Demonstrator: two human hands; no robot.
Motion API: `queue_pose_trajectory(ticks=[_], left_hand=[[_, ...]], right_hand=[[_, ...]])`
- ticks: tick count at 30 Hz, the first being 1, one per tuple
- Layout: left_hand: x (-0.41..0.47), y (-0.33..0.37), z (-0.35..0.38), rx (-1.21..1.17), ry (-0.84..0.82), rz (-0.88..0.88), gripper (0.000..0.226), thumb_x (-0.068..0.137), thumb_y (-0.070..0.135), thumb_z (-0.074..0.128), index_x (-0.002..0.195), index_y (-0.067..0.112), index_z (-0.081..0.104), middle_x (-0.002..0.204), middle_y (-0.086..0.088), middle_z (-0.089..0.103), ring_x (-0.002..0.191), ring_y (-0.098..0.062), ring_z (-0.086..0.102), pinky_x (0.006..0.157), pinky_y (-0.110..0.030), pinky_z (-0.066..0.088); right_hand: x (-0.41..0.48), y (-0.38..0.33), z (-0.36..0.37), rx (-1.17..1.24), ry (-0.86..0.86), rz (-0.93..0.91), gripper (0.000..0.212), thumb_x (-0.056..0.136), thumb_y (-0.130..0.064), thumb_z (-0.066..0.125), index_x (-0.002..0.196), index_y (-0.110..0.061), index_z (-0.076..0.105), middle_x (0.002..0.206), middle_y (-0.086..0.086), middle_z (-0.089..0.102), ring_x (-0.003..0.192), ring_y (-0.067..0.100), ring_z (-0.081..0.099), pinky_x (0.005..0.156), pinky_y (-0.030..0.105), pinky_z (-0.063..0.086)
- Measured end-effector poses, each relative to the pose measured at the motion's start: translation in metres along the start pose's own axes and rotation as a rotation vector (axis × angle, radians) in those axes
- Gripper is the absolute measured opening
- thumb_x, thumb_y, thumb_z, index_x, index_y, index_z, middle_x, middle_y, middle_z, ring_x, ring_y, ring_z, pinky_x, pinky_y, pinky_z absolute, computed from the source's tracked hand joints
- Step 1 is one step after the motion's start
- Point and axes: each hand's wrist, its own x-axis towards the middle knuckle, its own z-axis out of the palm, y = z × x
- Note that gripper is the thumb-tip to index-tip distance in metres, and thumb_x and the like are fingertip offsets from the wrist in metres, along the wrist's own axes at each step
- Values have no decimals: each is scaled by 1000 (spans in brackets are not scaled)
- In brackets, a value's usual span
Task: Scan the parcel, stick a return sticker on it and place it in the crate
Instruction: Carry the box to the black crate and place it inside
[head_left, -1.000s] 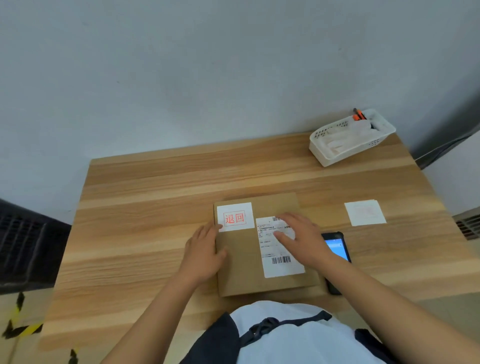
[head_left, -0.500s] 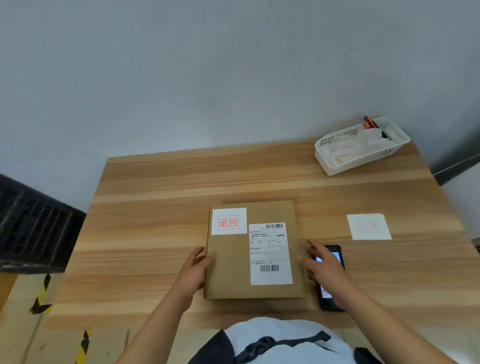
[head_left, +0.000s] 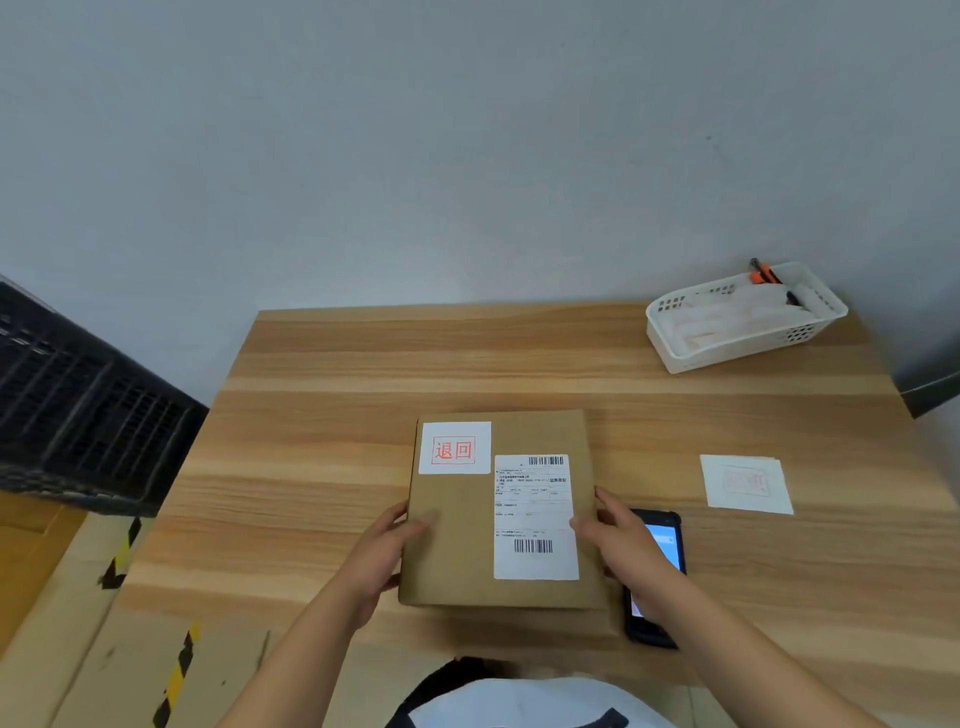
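Gripping a brown parcel by its two sides on the tabletop, left hand and right hand clamped, return sticker at its far-left corner.

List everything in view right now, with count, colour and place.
parcel: 1, brown, table centre, held at both sides
return sticker: 1, white with red print, parcel's top-left corner
shipping label: 1, white, parcel's right half
phone: 1, black, screen lit, right of parcel
sticker sheet: 1, white, table right
basket: 1, white, far right corner
crate: 1, black, left of table
table: 1, light wood
hands: 2, left hand and right hand gripping parcel edges
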Motion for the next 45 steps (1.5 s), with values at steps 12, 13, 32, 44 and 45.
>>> queue_pose_trajectory(ticks=[12, 13, 32, 44, 45], left_hand=[[-66, -13, -3, -201, 187, 143, 49, 95, 22, 59, 140, 37, 47, 130, 15, 61, 114, -8, 58, 81, -33, 50], [-70, -14, -6, -216, 198, 154, 50, 95, 21, 59, 141, 36, 45, 131, 15, 61, 114, -7, 58, 81, -32, 50], [-146, -78, -196, -476, 284, 388, 42, 94, 22, 61, 128, 45, 54, 123, 21, 63, 105, 1, 62, 78, -27, 48], [-186, -186, -318, -722, 526, 351, 44, 94, 18, 61, 132, 38, 55, 125, 17, 65, 104, 4, 64, 84, -27, 49], [-187, -192, -325, -744, 542, 347, 43, 94, 17, 61, 131, 38, 56, 124, 17, 65, 102, 5, 65, 84, -27, 49]], right_hand=[[1, -18, 15, -16, -89, -182, 49, 89, -21, 63, 131, -46, 57, 118, -16, 73, 112, 15, 68, 103, 47, 49], [1, -20, 18, -41, -92, -197, 50, 85, -27, 64, 128, -50, 57, 118, -18, 73, 112, 14, 67, 104, 48, 48], [-100, -60, 222, -70, -106, -486, 45, 95, -4, 57, 118, -42, 63, 112, -14, 76, 94, 6, 73, 74, 30, 52], [-111, -45, 402, -332, -349, -480, 45, 97, -7, 55, 120, -45, 63, 113, -16, 75, 97, 10, 74, 71, 33, 50], [-110, -45, 414, -352, -371, -477, 43, 97, -7, 55, 118, -44, 64, 111, -17, 76, 94, 9, 74, 70, 32, 49]])
